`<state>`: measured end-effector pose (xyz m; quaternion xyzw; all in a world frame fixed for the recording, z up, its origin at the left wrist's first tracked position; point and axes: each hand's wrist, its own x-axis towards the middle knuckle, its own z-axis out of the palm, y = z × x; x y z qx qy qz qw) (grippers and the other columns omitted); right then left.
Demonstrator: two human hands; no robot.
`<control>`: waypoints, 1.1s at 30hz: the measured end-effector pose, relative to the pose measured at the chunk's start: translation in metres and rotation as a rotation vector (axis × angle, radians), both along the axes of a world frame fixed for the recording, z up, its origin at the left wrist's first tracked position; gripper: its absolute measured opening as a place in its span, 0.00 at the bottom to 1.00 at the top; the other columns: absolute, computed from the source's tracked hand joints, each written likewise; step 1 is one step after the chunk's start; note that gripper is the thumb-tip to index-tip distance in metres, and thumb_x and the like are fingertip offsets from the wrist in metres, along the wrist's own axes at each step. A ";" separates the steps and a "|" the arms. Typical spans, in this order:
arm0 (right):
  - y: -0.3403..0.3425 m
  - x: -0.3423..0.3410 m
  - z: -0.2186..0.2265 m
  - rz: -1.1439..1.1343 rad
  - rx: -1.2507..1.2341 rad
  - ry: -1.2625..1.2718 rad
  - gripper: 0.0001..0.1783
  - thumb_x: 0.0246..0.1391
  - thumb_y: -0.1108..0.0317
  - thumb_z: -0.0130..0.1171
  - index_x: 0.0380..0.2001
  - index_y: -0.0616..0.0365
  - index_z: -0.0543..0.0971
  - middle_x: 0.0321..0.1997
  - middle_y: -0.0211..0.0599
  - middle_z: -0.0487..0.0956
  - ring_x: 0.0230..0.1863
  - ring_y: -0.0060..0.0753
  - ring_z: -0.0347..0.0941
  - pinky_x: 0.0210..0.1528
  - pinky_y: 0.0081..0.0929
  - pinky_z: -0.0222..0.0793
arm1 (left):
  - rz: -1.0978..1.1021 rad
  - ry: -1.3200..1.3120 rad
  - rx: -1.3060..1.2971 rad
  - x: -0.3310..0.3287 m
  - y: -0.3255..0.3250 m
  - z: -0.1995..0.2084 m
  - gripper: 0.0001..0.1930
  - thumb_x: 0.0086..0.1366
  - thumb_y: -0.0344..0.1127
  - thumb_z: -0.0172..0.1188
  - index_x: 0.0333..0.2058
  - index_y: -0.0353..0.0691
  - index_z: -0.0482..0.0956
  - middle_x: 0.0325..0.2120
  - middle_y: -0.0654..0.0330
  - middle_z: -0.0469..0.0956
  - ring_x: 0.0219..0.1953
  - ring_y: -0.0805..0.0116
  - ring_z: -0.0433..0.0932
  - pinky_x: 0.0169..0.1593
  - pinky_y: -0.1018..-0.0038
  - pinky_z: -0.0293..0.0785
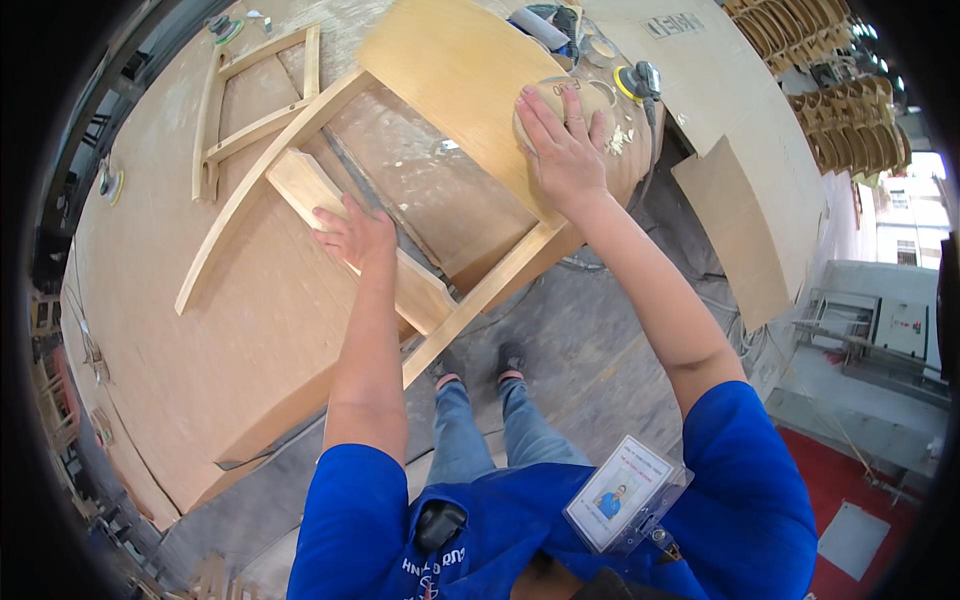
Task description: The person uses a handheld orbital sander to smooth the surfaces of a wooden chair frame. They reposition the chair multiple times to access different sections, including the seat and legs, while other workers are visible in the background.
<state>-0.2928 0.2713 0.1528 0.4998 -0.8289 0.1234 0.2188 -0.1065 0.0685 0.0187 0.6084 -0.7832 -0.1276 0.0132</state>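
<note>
A pale wooden chair frame (480, 290) lies on its side on the worktable, with a wide rail, a long curved leg (240, 195) and a smooth curved panel (450, 75). My left hand (357, 232) is closed over the wide rail (420, 292), fingers wrapped on its far edge. Beyond the panel's right end, my right hand (566, 150) rests flat with fingers spread on a round tan sanding disc (592, 97). Most of the disc is under the palm, and its marked upper edge shows past the fingertips.
A second wooden frame (262, 125) lies at the far left. An orbital sander (640, 82) with a yellow pad and cable sits right of the disc, beside tape rolls (600, 50). A loose brown sheet (730, 230) overhangs the table's right edge. Curved wooden parts (850, 125) stand stacked beyond.
</note>
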 end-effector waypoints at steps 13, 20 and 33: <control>0.021 0.017 0.000 -0.116 0.080 -0.017 0.33 0.52 0.70 0.50 0.64 0.41 0.68 0.70 0.19 0.64 0.73 0.58 0.48 0.64 0.73 0.46 | 0.002 -0.044 0.005 -0.002 0.001 0.003 0.34 0.64 0.50 0.52 0.68 0.58 0.56 0.71 0.42 0.36 0.69 0.25 0.40 0.69 0.46 0.43; 0.021 0.018 0.004 -0.124 0.121 0.019 0.36 0.52 0.68 0.54 0.66 0.40 0.64 0.72 0.19 0.61 0.73 0.60 0.47 0.64 0.71 0.45 | -0.004 -0.062 0.006 -0.002 0.002 0.005 0.35 0.64 0.51 0.52 0.68 0.58 0.55 0.71 0.41 0.36 0.69 0.25 0.40 0.69 0.47 0.44; 0.010 0.015 0.004 -0.023 0.035 -0.018 0.34 0.51 0.71 0.50 0.64 0.42 0.67 0.71 0.20 0.62 0.73 0.60 0.46 0.65 0.72 0.45 | 0.001 -0.053 0.010 -0.002 0.002 0.007 0.34 0.64 0.50 0.52 0.68 0.57 0.56 0.71 0.40 0.36 0.69 0.24 0.40 0.69 0.47 0.43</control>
